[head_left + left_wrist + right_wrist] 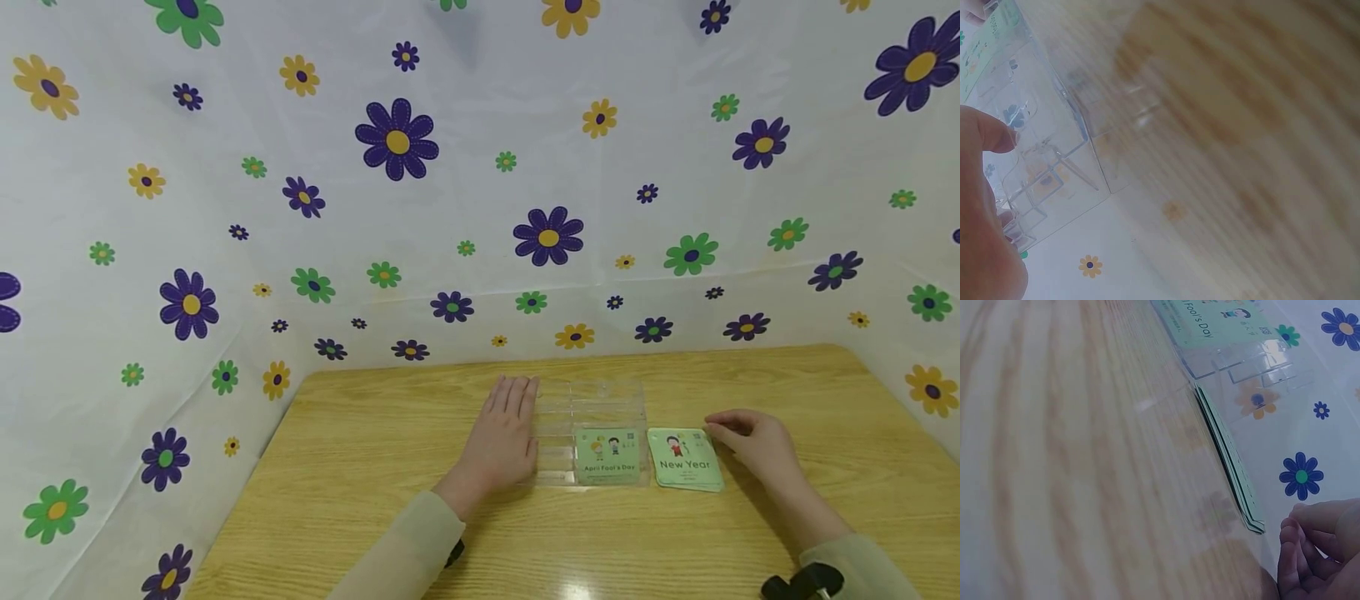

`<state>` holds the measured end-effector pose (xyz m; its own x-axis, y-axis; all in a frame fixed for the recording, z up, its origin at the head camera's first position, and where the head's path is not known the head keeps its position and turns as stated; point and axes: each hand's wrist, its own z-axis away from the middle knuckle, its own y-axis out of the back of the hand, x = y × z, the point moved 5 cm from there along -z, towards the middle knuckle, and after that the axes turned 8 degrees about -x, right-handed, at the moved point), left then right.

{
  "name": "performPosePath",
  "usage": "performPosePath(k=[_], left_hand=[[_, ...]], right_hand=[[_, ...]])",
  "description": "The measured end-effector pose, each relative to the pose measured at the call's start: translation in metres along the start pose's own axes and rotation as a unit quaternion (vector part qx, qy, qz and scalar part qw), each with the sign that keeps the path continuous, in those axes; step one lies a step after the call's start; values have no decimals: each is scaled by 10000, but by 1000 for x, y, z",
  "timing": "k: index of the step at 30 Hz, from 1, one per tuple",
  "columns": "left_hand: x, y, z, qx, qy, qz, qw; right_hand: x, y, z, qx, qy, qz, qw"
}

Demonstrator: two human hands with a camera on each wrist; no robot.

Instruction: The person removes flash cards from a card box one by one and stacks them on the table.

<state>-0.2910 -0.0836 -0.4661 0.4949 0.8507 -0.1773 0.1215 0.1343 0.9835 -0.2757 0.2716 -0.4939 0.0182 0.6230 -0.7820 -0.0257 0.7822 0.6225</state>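
A clear plastic rack (557,454) with stepped compartments stands on the table, holding a green "April Fool's Day" card (609,457) in its front right compartment. My left hand (504,433) rests along the rack's left side with straight fingers pointing away from me. The left wrist view shows the thumb (1000,136) against the clear plastic. Right of the rack lies a small stack of green cards (686,458), a "New Year" card on top. Thumb and index finger of my right hand (757,446) come close together at the stack's upper right corner; the right wrist view shows a small gap from the stack.
The wood-grain table (360,500) ends at a white flower-printed cloth (465,208) hung behind and on both sides. The rack is see-through, so its edges show faintly against the wood. A black strap mount (802,581) sits by the right sleeve.
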Motion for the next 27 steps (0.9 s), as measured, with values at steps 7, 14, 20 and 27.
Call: performPosePath(k=[7,14,20,27], left_hand=[[-1,0,0,56,1,-14,10000],[-1,-1,0,6,18,-24,10000],[-1,-2,0,-22,27,-18,10000],[0,-1,-1,-57,29,-15,10000]], right_hand=[[-1,0,0,-84,-143,-168,9997],[-4,1,1,-182,-165,-271,9993],[-5,0,1,-213,-130,-348,9991],[-7,-1,1,-210,-9,-371,9991]])
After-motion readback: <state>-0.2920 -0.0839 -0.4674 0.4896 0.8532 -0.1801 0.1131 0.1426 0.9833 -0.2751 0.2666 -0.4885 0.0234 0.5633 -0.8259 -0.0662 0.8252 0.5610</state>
